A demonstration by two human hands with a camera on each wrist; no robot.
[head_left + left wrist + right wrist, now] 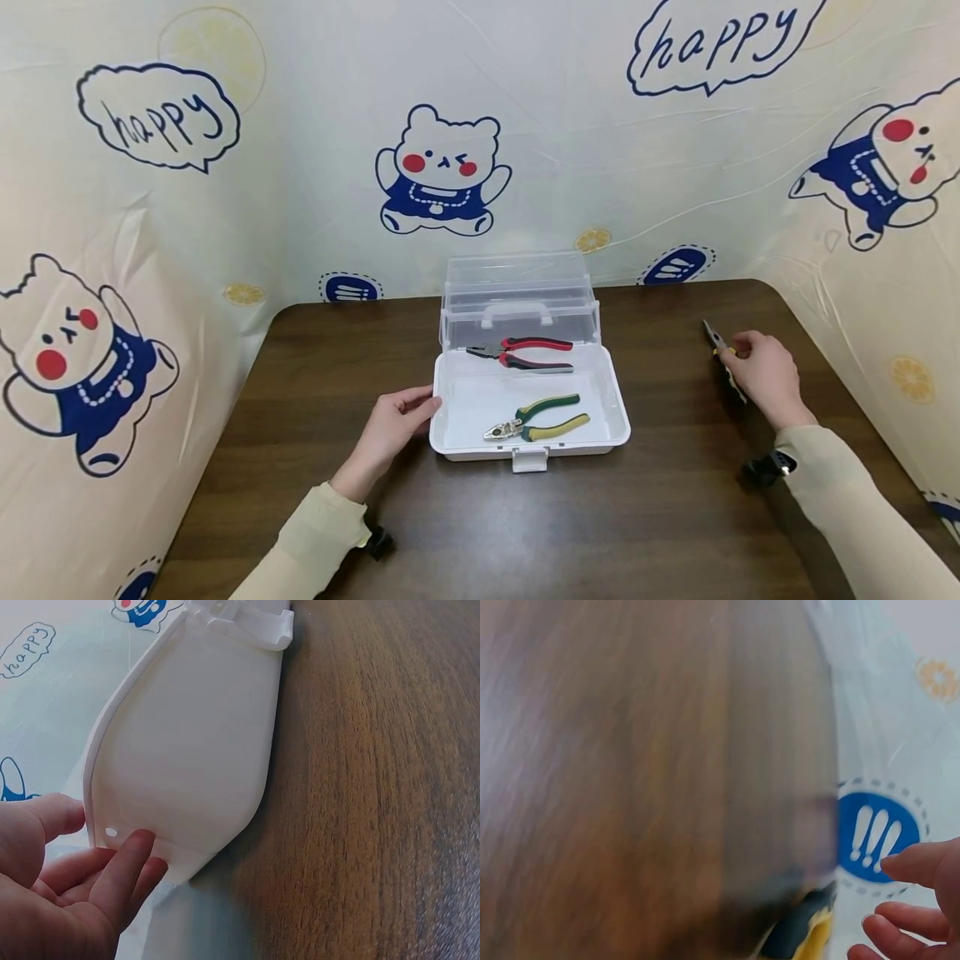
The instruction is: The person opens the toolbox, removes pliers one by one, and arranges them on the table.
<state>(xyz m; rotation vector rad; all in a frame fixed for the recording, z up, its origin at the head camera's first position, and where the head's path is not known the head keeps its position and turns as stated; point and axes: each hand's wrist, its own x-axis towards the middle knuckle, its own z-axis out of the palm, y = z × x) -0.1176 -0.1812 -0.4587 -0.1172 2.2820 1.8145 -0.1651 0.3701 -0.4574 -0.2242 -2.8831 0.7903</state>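
White toolbox [468,417] at centre, long-nose pliers [715,335] well apart at three o'clock
Head view: toolbox rim gripped at nine o'clock by the left hand [388,427]; right hand [768,375] by far the nearer to the long-nose pliers, with them at its nine-o'clock side, long axis running eleven to five, tips toward eleven; brown wooden table [637,525] beneath; clear lid [517,287] raised at twelve; in the tray, red-and-black pliers [536,342] toward twelve, green-and-yellow pliers [557,429] toward six; printed cloth [570,167] around back and sides. Left wrist view: rim pinched at eight o'clock, thumb on one side, fingers against the outer wall, latch [255,626] just past twelve. Right wrist view: fingers apart and loosely bent at four, black-and-yellow handle at five, wood blurred toward nine; cannot tell whether gripping the pliers or only reaching them.
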